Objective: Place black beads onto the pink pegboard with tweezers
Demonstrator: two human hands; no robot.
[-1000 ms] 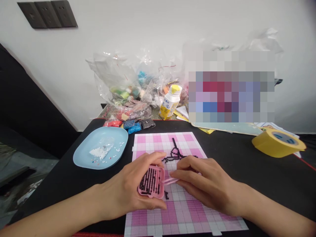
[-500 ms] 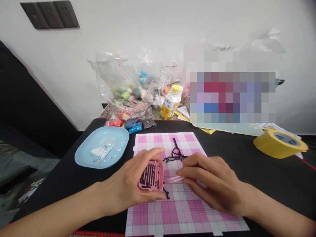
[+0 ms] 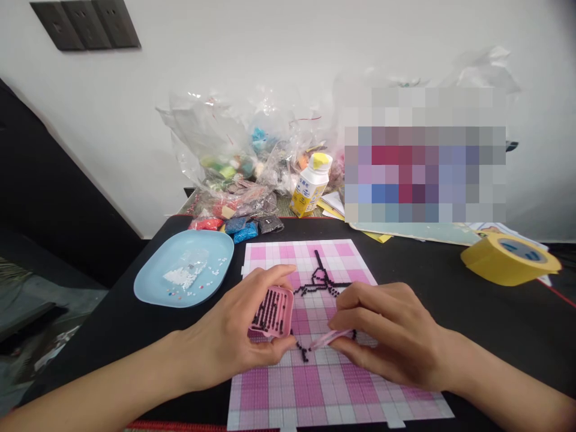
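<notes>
Between the thumb and fingers of my left hand (image 3: 240,318) is a small pink ridged tray (image 3: 288,309), tilted, with black beads (image 3: 269,309) lined up in its grooves. My right hand (image 3: 391,333) pinches pink tweezers (image 3: 326,339), whose tips reach down to the pegboard by a short row of black beads (image 3: 305,351). The pink-and-white checked pegboard (image 3: 265,390) lies flat under both hands. Farther back on it, black beads form a branching outline (image 3: 320,276). Part of the bead pattern is hidden by my right hand.
A blue plate (image 3: 148,282) with white beads and a small bag stands at left. Behind are bead packets (image 3: 245,232), clear plastic bags (image 3: 202,132) and a yellow-capped bottle (image 3: 310,186). A yellow tape roll (image 3: 486,264) lies at right on the black mat (image 3: 418,270).
The tweezers' tips have moved from beside the pink tray down toward the lower bead row on the pegboard. My left hand has shifted the tray slightly left and up.
</notes>
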